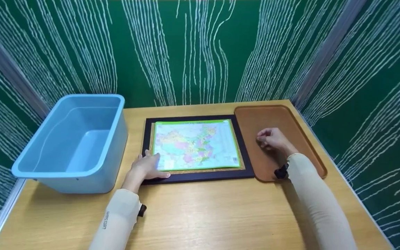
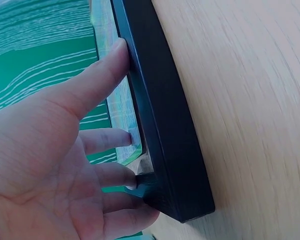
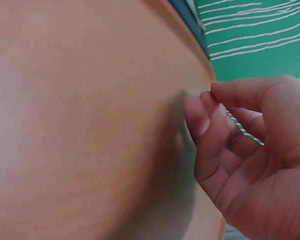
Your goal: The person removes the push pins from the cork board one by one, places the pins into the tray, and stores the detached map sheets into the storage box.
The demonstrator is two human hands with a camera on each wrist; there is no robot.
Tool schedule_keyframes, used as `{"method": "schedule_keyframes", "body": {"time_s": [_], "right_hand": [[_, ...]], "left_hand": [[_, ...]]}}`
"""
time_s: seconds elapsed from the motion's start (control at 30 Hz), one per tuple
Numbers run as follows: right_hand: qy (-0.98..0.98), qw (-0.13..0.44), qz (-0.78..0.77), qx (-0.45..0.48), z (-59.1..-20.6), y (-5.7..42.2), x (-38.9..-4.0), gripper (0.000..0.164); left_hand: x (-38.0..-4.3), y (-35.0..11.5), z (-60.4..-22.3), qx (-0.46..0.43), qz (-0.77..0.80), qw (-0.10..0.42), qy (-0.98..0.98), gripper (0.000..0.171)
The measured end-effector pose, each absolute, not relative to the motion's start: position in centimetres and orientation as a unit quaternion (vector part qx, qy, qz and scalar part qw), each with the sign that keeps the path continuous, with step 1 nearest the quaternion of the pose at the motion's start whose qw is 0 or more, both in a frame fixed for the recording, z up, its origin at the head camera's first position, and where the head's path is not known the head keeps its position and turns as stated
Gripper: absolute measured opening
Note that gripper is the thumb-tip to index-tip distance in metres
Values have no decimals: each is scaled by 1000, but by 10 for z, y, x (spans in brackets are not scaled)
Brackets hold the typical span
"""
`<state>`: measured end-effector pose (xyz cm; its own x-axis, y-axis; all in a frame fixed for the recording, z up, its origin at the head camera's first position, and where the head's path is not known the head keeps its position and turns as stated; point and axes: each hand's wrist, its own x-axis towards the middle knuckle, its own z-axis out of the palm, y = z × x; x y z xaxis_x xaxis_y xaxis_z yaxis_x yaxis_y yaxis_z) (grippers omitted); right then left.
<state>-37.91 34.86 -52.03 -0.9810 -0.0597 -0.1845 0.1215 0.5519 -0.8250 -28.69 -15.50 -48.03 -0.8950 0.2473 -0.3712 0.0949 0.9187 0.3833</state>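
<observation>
A colourful map (image 1: 196, 144) with a green border lies on a dark-framed cork board (image 1: 200, 177) on the table. My left hand (image 1: 146, 166) rests on the board's front left corner, fingers spread over the frame and the map's edge. In the left wrist view, the thumb of my left hand (image 2: 65, 140) touches the black frame (image 2: 160, 110). Over the brown tray (image 1: 266, 118), my right hand (image 1: 273, 139) has its fingers curled, with the tips close together. No object shows between the fingertips of my right hand (image 3: 245, 145) in the right wrist view.
A deep blue plastic tub (image 1: 111, 149) stands left of the board. The tray's left edge meets the board's right side. Green walls (image 1: 193, 52) with white wavy lines enclose the back and sides of the wooden table (image 1: 203, 215).
</observation>
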Motion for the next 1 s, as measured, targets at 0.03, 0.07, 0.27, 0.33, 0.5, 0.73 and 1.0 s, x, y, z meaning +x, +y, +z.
{"method": "schedule_keyframes", "body": {"time_s": [0.03,0.07,0.27,0.33,0.5,0.73,1.0], "right_hand": [[874,102,-475,21,-524,348,-380,20],[872,107,-477,25,-528,346,-381,21],[855,113,-504,50,-534,349,-382,24],[852,116,-508,59,-534,354,-381,26],[842,116,-520,85,-530,366,-378,27],[826,125,-541,98,-526,362,-381,30],[844,121,-513,100,-528,348,-380,28]], "left_hand": [[-286,-157,-482,87,181,213,956,96],[-284,-158,-484,84,182,215,956,96],[-286,-155,-490,88,168,208,960,95],[-288,-151,-491,86,166,211,960,96],[-293,-141,-488,90,175,217,956,98],[-294,-146,-485,88,166,212,959,97],[-290,-153,-485,89,155,208,962,98]]}}
